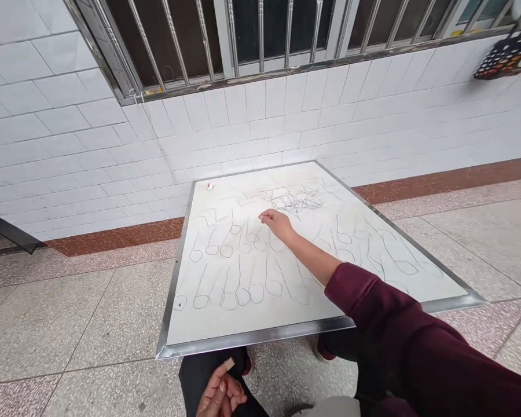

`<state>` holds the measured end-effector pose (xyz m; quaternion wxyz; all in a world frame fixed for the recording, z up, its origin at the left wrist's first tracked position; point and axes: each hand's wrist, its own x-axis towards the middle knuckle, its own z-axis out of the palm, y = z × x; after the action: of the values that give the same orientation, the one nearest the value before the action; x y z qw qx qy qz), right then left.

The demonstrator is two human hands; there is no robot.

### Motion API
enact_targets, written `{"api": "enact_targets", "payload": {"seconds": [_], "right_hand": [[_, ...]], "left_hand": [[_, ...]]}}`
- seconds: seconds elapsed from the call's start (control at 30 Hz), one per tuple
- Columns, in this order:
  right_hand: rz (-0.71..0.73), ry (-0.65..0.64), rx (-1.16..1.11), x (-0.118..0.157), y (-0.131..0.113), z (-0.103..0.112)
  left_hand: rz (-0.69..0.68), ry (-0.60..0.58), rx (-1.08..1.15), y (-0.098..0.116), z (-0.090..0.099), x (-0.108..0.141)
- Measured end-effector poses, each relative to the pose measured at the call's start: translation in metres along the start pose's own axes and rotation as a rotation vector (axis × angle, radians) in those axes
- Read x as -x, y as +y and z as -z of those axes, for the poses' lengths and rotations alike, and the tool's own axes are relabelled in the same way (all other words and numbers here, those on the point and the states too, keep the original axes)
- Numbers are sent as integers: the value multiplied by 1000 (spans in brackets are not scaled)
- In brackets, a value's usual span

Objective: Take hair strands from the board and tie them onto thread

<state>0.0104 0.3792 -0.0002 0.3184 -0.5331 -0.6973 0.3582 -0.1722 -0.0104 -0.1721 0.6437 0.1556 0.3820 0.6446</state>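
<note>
My right hand (278, 225), at the end of a maroon sleeve, reaches over a white tabletop (243, 318) with a metal edge. Its thumb and forefinger are pinched together near the surface; whatever they hold, if anything, is too small to make out. Thin dark pencil-like lines cover the top: rows of circles with long stems (256, 292), zigzags and a dense scribble (297, 200) just beyond the hand. Palm up over my dark trouser leg, my left hand (221, 395) lies loosely half-curled, forefinger extended. A beige band or small piece (229, 364) covers that fingertip.
A small red-and-white object (211, 186) lies at the tabletop's far left corner. Behind stands a white tiled wall (226, 139) with a barred window (260, 35). A dotted bag (507, 55) hangs at upper right. Speckled stone floor (91, 324) surrounds the table.
</note>
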Motion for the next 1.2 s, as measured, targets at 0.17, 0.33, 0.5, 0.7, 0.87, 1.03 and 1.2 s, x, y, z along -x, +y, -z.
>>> {"api": "enact_targets", "payload": {"seconds": [0.17,0.33,0.5,0.7,0.87,1.03,1.2], "right_hand": [[23,16,42,94,33,30],[67,-6,166,160,55,14],[119,-1,256,163,53,1],[90,83,310,143,56,37],[32,82,388,161,78,62],[96,4,465,179,83,39],[164,-28,510,171,81,22]], "left_hand": [[30,65,-93,12,-18,6],[23,114,-146,15,-27,10],[24,142,-201,13,-27,10],[41,155,-255,15,-32,10],[40,169,-238,17,-32,9],[54,168,-239,18,-31,5],[87,186,-334,17,-41,7]]}}
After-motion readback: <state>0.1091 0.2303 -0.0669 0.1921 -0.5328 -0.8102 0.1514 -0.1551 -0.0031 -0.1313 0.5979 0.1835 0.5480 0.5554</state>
